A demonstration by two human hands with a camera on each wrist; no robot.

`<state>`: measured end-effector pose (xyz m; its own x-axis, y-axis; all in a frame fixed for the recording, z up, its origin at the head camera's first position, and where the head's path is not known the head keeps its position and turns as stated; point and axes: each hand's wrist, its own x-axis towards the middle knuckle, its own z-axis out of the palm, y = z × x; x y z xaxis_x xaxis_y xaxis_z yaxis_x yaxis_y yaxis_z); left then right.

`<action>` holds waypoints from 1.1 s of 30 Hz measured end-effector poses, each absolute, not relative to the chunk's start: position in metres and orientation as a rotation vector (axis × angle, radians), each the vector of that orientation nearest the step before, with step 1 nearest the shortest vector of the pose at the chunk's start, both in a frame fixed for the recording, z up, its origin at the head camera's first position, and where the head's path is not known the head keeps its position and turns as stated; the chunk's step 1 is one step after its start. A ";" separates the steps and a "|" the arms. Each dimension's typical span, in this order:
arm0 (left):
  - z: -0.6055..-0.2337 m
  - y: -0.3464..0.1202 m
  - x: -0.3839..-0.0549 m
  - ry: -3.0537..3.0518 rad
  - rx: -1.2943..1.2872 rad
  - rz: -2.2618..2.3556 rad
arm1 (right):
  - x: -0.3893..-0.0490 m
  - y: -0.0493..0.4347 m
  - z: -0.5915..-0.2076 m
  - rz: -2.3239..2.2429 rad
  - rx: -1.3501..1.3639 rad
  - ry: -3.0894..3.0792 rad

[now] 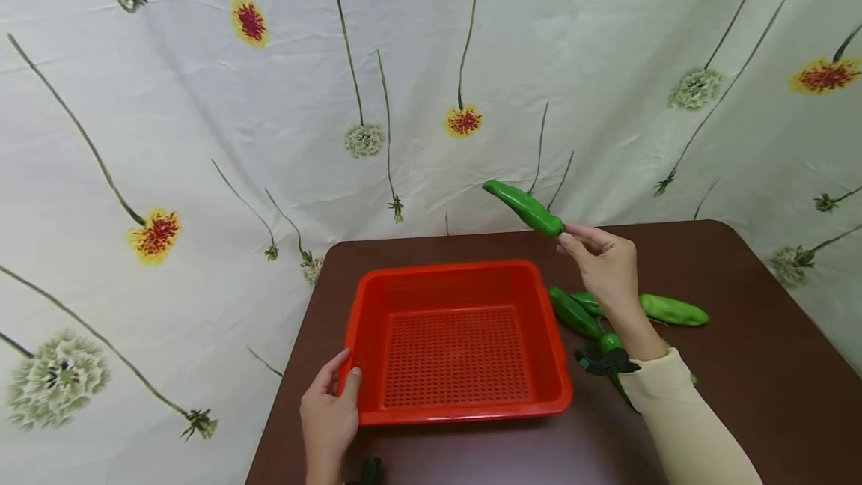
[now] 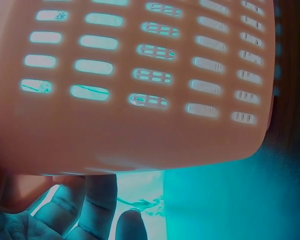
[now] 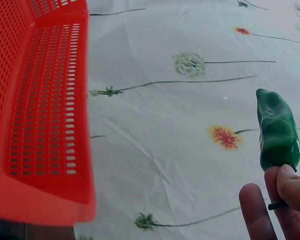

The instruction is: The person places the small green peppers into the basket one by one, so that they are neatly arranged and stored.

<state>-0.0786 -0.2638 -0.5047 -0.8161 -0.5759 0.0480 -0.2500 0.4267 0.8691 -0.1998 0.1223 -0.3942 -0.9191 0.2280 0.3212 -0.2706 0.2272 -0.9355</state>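
Note:
My right hand (image 1: 606, 268) pinches a long green pepper (image 1: 524, 206) by its stem and holds it up beyond the table's back edge in the head view. In the right wrist view the same pepper (image 3: 278, 132) points upward, its dark stem between thumb and fingers. A red plastic basket (image 1: 465, 415) with a perforated bottom has nothing inside. My left hand (image 1: 330, 410) grips its left rim near the front corner, thumb on top. Slots in the basket wall (image 2: 140, 135) fill much of the left wrist view, with fingers (image 2: 100, 200) below.
Several green peppers (image 1: 673, 310) lie on the dark brown table (image 1: 761, 365) to the basket's right, partly hidden by my right wrist. A white cloth (image 1: 417, 43) printed with flowers hangs behind the table. A dark strap (image 1: 602, 360) sits at the right wrist.

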 end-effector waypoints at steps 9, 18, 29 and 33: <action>-0.504 -0.263 -0.078 -2.334 0.704 -1.364 | -0.209 0.099 -0.410 1.749 0.183 -2.266; -0.501 -0.264 -0.077 -2.338 0.662 -1.349 | -0.214 0.063 -0.401 1.770 0.378 -2.347; -0.503 -0.263 -0.080 -2.348 0.645 -1.390 | -0.242 0.022 -0.415 2.100 0.488 -2.449; -0.502 -0.264 -0.081 -2.351 0.643 -1.383 | -0.247 0.012 -0.425 2.174 0.442 -2.460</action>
<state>-0.0806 -0.2637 -0.5021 -0.8409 -0.5380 0.0589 -0.2098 0.4244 0.8809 -0.2470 0.0125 -0.4246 -0.9501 -0.3082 0.0475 -0.0851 0.1098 -0.9903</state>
